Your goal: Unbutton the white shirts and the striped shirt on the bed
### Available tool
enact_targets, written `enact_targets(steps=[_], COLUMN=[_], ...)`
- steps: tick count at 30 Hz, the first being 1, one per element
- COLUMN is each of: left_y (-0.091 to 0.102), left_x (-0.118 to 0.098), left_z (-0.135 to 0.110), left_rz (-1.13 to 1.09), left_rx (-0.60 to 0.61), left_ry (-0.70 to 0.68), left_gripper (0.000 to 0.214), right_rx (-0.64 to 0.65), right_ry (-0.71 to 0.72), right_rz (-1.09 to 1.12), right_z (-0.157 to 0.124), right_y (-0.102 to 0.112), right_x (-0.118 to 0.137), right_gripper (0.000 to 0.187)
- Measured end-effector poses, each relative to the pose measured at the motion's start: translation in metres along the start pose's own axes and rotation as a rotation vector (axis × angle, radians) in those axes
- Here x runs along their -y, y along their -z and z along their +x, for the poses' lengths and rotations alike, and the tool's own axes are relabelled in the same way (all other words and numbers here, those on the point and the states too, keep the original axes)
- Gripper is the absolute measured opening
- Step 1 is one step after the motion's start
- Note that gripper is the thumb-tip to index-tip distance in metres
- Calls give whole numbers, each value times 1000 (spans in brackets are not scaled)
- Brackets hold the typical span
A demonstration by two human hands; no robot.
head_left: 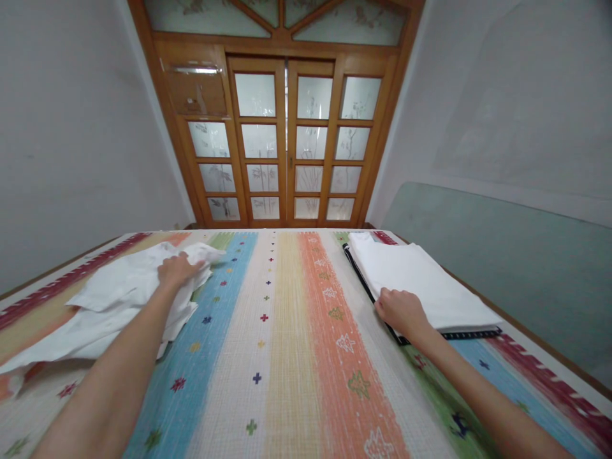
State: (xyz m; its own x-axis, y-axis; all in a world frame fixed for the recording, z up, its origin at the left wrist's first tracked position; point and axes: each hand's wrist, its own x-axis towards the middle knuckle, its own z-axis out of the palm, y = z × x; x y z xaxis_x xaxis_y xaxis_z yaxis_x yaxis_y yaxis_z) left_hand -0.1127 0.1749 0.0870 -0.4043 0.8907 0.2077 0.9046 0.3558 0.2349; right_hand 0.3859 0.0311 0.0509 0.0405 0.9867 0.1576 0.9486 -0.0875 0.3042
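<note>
My left hand (178, 270) is closed on the upper right part of a rumpled white cloth (119, 280), which looks like thin garments piled loosely. The pile spreads toward the left edge of the view, with its layers uneven. On the right lies a neatly folded white cloth (421, 280), flat on a black-edged layer (471, 333) with small white marks. My right hand (400, 311), fingers curled, grips the near left edge of this folded stack; the fingertips are hidden.
A striped, patterned cover (287, 344) in cream, blue, yellow, orange and green lies under both cloths. A pale green panel (502, 255) stands along the right side by the wall. Wooden doors with frosted glass (287, 140) are at the far end.
</note>
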Motion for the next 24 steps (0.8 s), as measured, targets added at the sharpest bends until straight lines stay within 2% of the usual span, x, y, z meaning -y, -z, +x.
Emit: enact_targets(steps=[3,7,13,19,22,24], left_y=[-4,-7,-19,-28,-22,-16], left_x=[0,0,4,16,16,11], left_z=[1,-11,-63,-118,-137,-147], left_rz=[105,191,129,-2,-57,-104], left_rx=[105,39,-13,58,124,168], left_ry=[-218,-324,-583,-836,-930,-943], left_gripper=[55,55,44,38,34,35], right_rx=[2,-30,-32,-19,-92,-180], right_ry=[-42,-170,-168,-197,-240,-273], right_rz=[5,28,79,119,133,162], right_z=[-3,-6,2,9,5,1], right_y=[3,6,13,29,46,63], right_x=[2,4,-1,-13,-18,-19], right_gripper=[30,37,33,37,40,41])
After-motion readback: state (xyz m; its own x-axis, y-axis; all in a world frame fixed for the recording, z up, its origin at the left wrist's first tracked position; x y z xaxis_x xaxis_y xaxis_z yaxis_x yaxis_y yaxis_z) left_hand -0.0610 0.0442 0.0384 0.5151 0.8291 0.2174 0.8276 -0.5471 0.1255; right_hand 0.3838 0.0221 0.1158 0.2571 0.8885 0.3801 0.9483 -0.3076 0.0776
